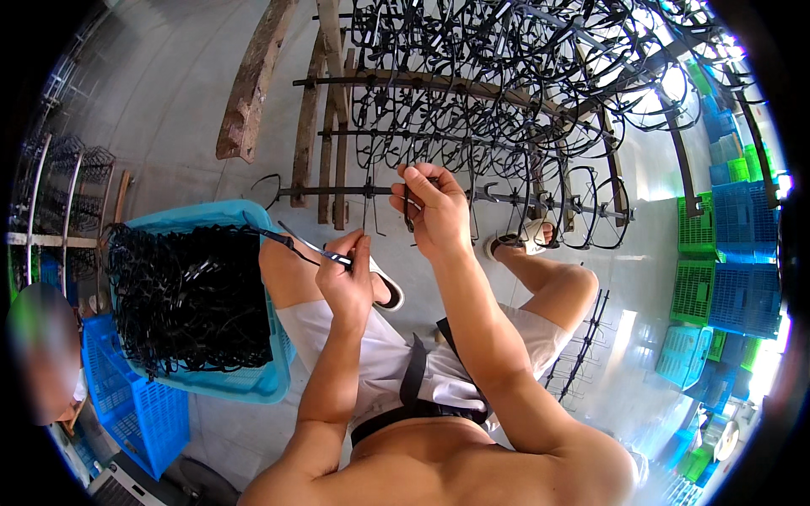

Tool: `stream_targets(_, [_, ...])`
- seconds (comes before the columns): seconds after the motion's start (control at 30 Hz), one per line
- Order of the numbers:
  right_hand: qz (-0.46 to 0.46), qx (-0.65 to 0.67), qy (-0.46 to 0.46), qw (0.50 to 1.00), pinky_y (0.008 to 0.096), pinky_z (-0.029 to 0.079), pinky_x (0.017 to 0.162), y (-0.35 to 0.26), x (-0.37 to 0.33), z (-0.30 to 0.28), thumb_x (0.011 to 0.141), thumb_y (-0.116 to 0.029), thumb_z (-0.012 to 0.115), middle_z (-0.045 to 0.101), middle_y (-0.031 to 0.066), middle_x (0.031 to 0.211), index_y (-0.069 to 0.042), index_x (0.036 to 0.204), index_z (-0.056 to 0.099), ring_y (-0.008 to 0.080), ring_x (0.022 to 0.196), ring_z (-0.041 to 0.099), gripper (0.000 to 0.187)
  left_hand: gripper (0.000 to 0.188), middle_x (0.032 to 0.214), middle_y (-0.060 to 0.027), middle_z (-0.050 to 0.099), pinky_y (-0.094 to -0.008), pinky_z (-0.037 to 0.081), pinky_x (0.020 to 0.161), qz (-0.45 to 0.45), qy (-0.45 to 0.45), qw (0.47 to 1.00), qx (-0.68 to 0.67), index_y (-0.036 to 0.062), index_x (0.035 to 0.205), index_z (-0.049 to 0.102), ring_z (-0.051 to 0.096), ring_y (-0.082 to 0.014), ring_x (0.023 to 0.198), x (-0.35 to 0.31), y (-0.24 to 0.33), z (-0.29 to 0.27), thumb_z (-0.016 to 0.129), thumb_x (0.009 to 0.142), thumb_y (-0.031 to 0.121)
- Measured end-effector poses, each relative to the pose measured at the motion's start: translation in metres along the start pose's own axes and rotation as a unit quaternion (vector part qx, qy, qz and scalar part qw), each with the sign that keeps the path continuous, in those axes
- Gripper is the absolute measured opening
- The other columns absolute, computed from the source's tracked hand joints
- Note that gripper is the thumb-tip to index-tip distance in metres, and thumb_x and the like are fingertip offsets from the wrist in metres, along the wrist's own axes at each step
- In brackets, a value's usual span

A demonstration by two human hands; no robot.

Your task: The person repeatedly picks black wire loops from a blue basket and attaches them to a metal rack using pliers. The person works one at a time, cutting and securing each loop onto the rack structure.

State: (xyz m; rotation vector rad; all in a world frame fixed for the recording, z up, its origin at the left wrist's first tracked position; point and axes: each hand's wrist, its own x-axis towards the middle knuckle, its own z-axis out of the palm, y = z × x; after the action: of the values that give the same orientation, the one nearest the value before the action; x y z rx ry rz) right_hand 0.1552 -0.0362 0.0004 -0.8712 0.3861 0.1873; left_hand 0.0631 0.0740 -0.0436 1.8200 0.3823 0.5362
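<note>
My left hand is closed around slim, glossy black curved strips, whose ends stick out toward the basket. My right hand is raised at a dark horizontal rod, with thumb and fingers pinching a thin black strip that hangs downward. Wire hooks stand out along this rod, and its right part carries thin black curved pieces. On my left, a light blue basket is heaped with tangled black strips.
A rack with brown, worn posts holds several rods full of black pieces. A darker blue crate sits beside the basket, near another person. Green crates and blue crates are stacked right. Another hooked rod is beside my leg.
</note>
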Motion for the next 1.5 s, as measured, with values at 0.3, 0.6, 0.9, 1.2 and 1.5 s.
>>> stream_targets(0.3, [-0.026, -0.019, -0.024, 0.999, 0.0287, 0.050, 0.068, 0.008, 0.001, -0.005, 0.086, -0.008, 0.064, 0.064, 0.0095, 0.098, -0.006, 0.093, 0.054, 0.0177, 0.079, 0.062, 0.012, 0.013, 0.081, -0.0101, 0.067, -0.0257, 0.048, 0.063, 0.011, -0.019, 1.000, -0.013, -0.0010, 0.092, 0.067, 0.060, -0.0147, 0.066, 0.000, -0.016, -0.002, 0.068, 0.079, 0.001])
stream_targets(0.6, [-0.028, -0.011, -0.017, 0.999, 0.0284, 0.050, 0.067, 0.007, 0.003, -0.007, 0.086, -0.007, 0.064, 0.064, 0.0100, 0.098, -0.006, 0.092, 0.054, 0.0179, 0.079, 0.062, 0.012, 0.012, 0.078, -0.0104, 0.067, -0.0262, 0.049, 0.060, -0.008, 0.003, 1.000, -0.015, -0.0001, 0.089, 0.068, 0.061, -0.0156, 0.064, -0.002, -0.022, 0.000, 0.071, 0.077, 0.003])
stream_targets(0.9, [-0.056, -0.138, -0.081, 0.986, 0.0288, 0.054, 0.073, 0.007, -0.010, -0.016, 0.086, -0.002, 0.062, 0.065, 0.0123, 0.095, -0.001, 0.093, 0.055, 0.0188, 0.080, 0.065, 0.010, 0.010, 0.078, -0.0119, 0.067, -0.0314, 0.050, 0.059, 0.165, 0.017, 0.981, 0.101, 0.0029, 0.085, 0.065, 0.065, -0.0252, 0.067, 0.024, -0.010, -0.001, 0.071, 0.077, 0.005])
stream_targets(1.2, [-0.030, -0.104, -0.072, 0.992, 0.0262, 0.054, 0.069, -0.003, -0.020, -0.014, 0.085, -0.003, 0.063, 0.066, 0.0119, 0.091, 0.001, 0.093, 0.054, 0.0159, 0.076, 0.064, 0.013, 0.009, 0.077, -0.0127, 0.067, -0.0293, 0.050, 0.058, 0.124, 0.030, 0.990, 0.052, 0.0026, 0.087, 0.066, 0.064, -0.0241, 0.063, 0.021, -0.014, 0.000, 0.070, 0.079, 0.006])
stream_targets(1.5, [-0.041, -0.139, -0.056, 0.988, 0.0266, 0.053, 0.067, -0.012, -0.025, -0.009, 0.086, -0.005, 0.062, 0.065, 0.0114, 0.089, 0.002, 0.099, 0.053, 0.0157, 0.073, 0.063, 0.017, 0.009, 0.075, -0.0124, 0.067, -0.0283, 0.049, 0.058, 0.117, 0.029, 0.991, 0.051, 0.0010, 0.086, 0.067, 0.064, -0.0211, 0.062, 0.019, -0.011, 0.000, 0.069, 0.080, 0.007])
